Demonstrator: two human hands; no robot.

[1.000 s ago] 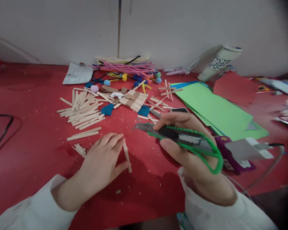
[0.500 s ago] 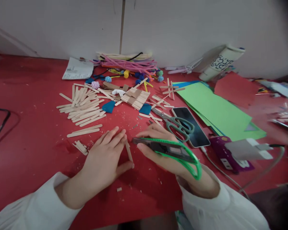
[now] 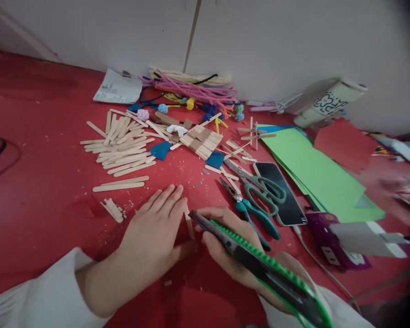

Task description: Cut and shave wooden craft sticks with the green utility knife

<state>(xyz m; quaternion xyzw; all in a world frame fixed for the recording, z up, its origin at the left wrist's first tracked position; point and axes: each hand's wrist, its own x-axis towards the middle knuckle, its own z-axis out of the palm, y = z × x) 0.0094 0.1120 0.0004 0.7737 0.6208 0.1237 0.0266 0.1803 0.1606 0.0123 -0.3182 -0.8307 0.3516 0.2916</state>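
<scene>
My left hand [image 3: 153, 228] lies low over the red tabletop [image 3: 48, 218] with its fingers stretched forward. Its index finger and thumb brace a short wooden craft stick [image 3: 189, 222] between them. My right hand [image 3: 232, 241] is wrapped round a green and black utility knife [image 3: 246, 255], whose tip end points at the stick's upper part. Whether the blade touches the wood I cannot tell. Left of my left hand lie small cut stick pieces [image 3: 113, 210] and two whole sticks [image 3: 119, 186]. A tiny offcut [image 3: 168, 283] rests below my hands.
A pile of craft sticks [image 3: 123, 141] lies at the back left, with a stick panel [image 3: 201, 141] beside it. Pliers [image 3: 256, 216], scissors [image 3: 264, 193] and a phone [image 3: 282, 196] are right of my right hand. Green paper [image 3: 317, 164] and pipe cleaners [image 3: 194, 89] lie farther back.
My right hand has turned the utility knife, and its rear end has swung down toward me. The pliers now show beside the scissors. The view has shifted slightly; my left hand stays by the stick.
</scene>
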